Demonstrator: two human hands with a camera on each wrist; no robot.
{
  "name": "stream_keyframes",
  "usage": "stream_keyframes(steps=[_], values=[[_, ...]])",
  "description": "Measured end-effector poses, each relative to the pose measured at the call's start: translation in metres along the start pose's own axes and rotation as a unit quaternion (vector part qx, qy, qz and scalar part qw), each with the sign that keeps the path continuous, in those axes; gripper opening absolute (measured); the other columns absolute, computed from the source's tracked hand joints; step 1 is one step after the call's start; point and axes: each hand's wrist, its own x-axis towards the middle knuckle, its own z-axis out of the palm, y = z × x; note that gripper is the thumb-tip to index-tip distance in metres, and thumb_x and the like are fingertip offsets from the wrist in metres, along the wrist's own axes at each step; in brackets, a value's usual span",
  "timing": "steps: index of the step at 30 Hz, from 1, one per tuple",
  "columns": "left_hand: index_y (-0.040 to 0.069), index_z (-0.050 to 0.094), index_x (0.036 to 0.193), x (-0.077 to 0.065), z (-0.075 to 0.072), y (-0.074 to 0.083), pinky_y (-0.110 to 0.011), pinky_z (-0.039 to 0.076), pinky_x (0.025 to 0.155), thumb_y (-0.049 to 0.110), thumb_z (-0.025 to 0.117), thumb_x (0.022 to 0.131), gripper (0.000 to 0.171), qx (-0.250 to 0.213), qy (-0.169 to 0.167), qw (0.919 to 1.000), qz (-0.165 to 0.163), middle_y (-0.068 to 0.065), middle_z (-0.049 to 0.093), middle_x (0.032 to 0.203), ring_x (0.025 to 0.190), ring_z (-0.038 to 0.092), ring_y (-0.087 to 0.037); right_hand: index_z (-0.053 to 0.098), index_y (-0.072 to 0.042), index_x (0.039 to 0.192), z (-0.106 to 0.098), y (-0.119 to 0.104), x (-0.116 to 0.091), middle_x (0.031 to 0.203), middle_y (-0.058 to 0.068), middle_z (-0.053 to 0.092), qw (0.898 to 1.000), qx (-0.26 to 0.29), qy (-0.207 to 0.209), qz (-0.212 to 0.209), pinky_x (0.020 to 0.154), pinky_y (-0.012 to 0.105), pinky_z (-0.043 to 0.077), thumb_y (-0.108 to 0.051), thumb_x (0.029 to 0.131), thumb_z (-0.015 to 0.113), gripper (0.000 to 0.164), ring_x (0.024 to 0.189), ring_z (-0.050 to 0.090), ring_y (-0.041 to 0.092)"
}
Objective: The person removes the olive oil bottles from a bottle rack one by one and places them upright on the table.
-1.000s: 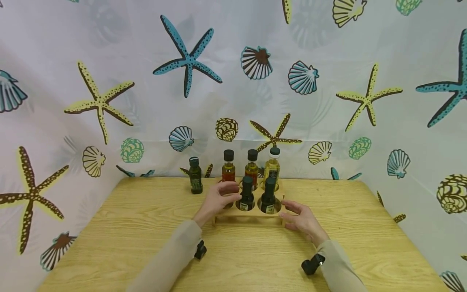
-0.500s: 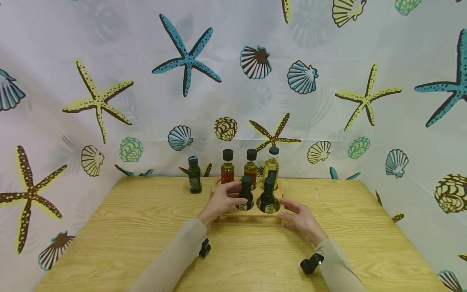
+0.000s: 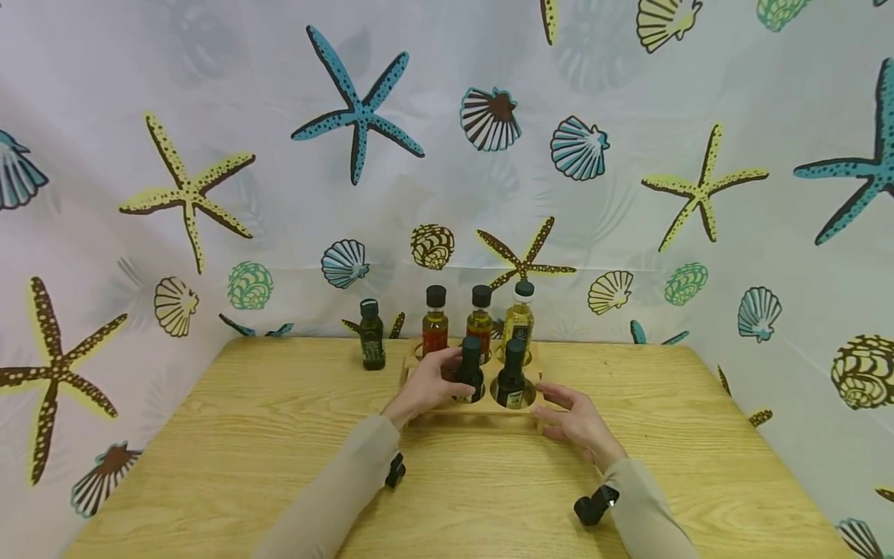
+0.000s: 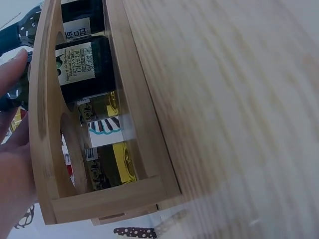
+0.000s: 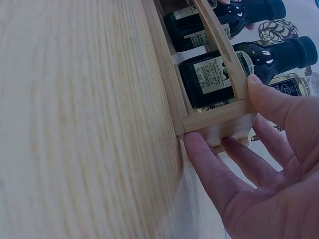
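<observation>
Left hand [image 3: 424, 388] has shifted right over the past second: at first well to the side of the middle dark bottle [image 3: 472, 369], now around it. Thumb crosses the front, fingers pass behind; left wrist view agrees, the grip high on the bottle. Fingers drawn in, holding it by the look of things; how firmly, cannot tell.

Bottle itself unchanged: upright in the front middle hole of the rack [image 4: 139, 114], base low by the bottom rail, label reading "Olive Oil". My reading: reaching is done, gripping just made, lifting not begun.

Right hand [image 3: 576, 419] as before, at the rack's right end. Fingers spread wide; thumb meets the upper edge, fingertips the end and lower corner. Probably steadies the rack.

Others unmoved. Right dark bottle [image 3: 512, 380] in the front right hole, just beside the held one. Back row, left to right: red bottle [image 3: 435, 332], orange bottle [image 3: 480, 322], yellow bottle [image 3: 519, 322]. Green bottle [image 3: 373, 345] stands on the table [image 3: 293, 404], left of the rack.
</observation>
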Motion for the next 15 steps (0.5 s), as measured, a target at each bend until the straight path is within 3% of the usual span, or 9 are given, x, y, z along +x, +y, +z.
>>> stream_keyframes(steps=[4, 11, 15], values=[[0.019, 0.049, 0.129, 0.0010, 0.0002, 0.0013, -0.038, 0.047, 0.081, 0.012, 0.076, 0.074, 0.062, 0.023, -0.009, 0.9997, 0.004, -0.003, 0.059, 0.109, 0.097, 0.057, -0.018, 0.052, -0.015, 0.129, -0.0001, -0.0014, -0.0004, 0.138, 0.016, 0.038, 1.000, -0.002, -0.001, -0.003, 0.077, 0.042, 0.050, -0.021, 0.078, 0.071, 0.055, 0.110, 0.053, 0.028], [0.011, 0.042, 0.135, 0.0015, -0.0006, -0.0008, -0.041, 0.041, 0.092, 0.012, 0.076, 0.073, 0.071, 0.064, -0.018, 0.9978, -0.005, -0.005, 0.054, 0.120, 0.109, 0.051, -0.021, 0.052, -0.014, 0.129, 0.0002, -0.0009, 0.0002, 0.138, 0.015, 0.038, 1.000, -0.002, 0.000, -0.003, 0.078, 0.042, 0.050, -0.021, 0.078, 0.071, 0.055, 0.110, 0.052, 0.028], [0.014, 0.046, 0.132, 0.0040, -0.0022, -0.0032, -0.040, 0.043, 0.090, 0.013, 0.077, 0.073, 0.066, 0.068, -0.025, 0.9973, -0.007, 0.000, 0.057, 0.114, 0.104, 0.053, -0.017, 0.052, -0.015, 0.129, 0.0006, -0.0005, 0.0002, 0.137, 0.014, 0.039, 1.000, -0.006, 0.003, -0.003, 0.077, 0.042, 0.050, -0.021, 0.078, 0.071, 0.054, 0.111, 0.052, 0.029]])
